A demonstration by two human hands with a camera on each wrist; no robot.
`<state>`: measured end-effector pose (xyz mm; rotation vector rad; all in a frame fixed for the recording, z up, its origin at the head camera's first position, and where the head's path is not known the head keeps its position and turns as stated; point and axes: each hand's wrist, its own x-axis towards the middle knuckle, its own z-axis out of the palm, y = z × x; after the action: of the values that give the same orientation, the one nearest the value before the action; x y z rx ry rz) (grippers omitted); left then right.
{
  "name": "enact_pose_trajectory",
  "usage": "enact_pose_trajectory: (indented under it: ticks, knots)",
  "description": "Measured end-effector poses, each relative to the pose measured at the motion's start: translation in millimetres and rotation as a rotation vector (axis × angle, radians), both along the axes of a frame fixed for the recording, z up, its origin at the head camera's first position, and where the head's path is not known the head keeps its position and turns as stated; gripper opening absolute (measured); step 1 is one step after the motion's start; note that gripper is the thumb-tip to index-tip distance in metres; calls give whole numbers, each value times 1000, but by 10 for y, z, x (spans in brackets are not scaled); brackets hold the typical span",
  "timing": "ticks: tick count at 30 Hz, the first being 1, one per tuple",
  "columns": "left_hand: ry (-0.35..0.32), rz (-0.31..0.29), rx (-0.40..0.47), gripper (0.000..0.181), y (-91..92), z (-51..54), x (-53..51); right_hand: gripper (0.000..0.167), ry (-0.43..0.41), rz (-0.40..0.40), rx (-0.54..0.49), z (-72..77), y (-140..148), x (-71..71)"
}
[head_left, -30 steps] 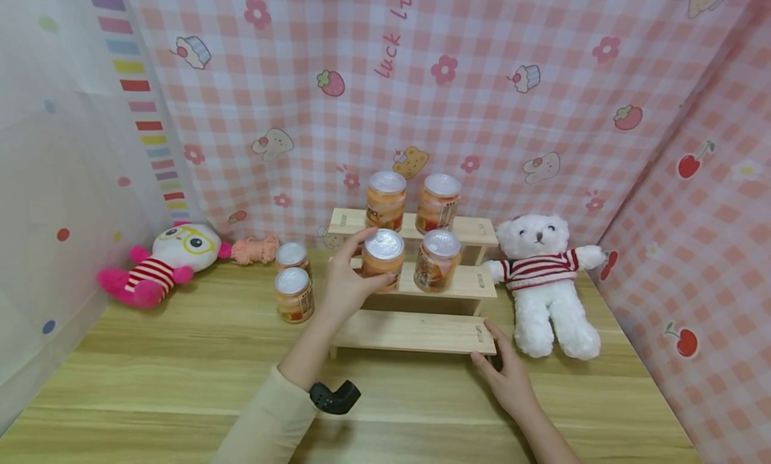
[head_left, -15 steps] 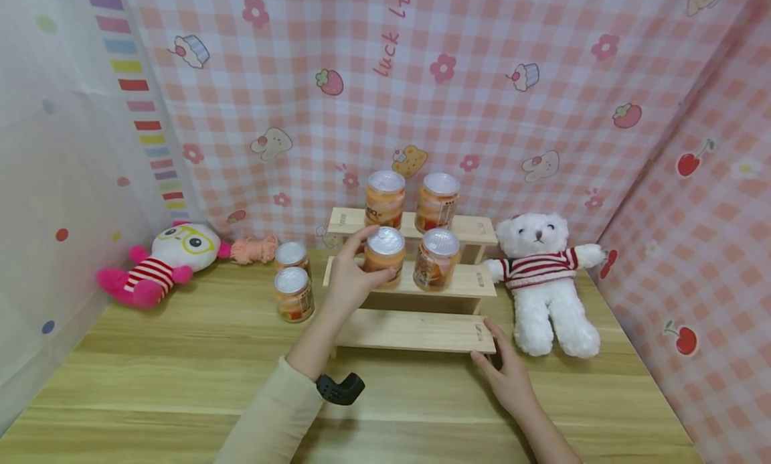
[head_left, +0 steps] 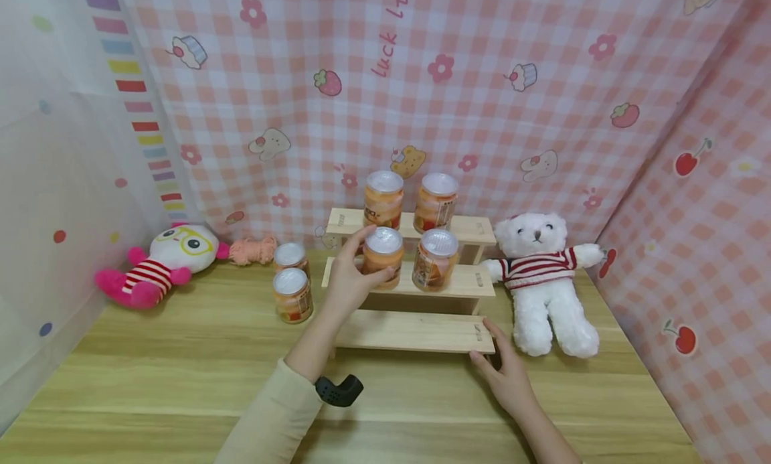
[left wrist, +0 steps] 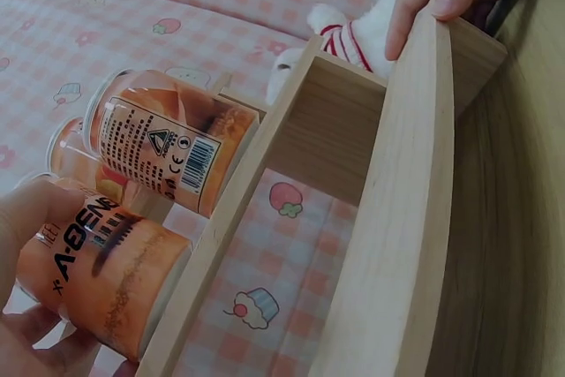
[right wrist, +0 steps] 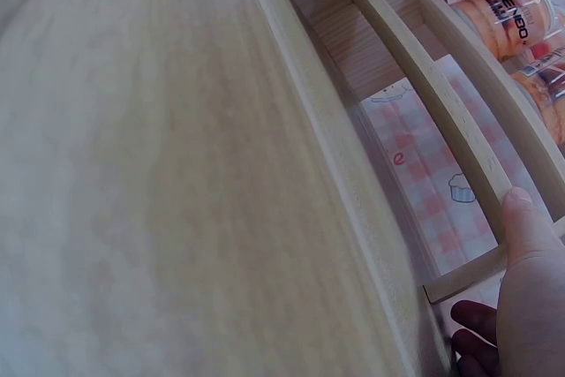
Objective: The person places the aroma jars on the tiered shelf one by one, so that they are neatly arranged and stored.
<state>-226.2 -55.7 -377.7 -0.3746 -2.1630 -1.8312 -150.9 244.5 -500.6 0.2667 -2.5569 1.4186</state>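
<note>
Can (head_left: 383,255), upright near frame centre on the middle tier (head_left: 466,283), is grasped by the left hand (head_left: 349,280); at lower right, the bottom tier (head_left: 415,330) is pinched by the right hand (head_left: 507,375), probably for steadiness.

A pink-and-white plush toy (head_left: 153,271) with yellow-rimmed eyes lies near the table's (head_left: 181,370) far left corner; peach yarn (head_left: 251,250) lies beside its head at the far edge. A white teddy bear (head_left: 548,310) in a striped sweater (head_left: 541,271) is by the far right corner. Pink checked cloth (head_left: 373,116) rises behind the far edge, pale dotted cloth (head_left: 66,156) along the left.
</note>
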Motion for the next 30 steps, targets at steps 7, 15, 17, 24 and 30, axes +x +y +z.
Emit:
enact_pose_trajectory:
  ticks: [7,15,17,24,30]
  knots:
    - [9,-15,-7,80,-42,-50,52,66,3,0,3,-2,-7,10]
    - [34,-25,24,79,-160,-51,126,65,9,-8,14,6,-3,11]
    - [26,-9,13,78,-211,-44,166,65,6,-7,9,7,-7,10]
    - [36,29,-32,76,-386,54,394,65,7,-8,14,52,-32,33]
    - [24,70,-75,76,-552,77,536,64,10,-10,0,302,-147,141]
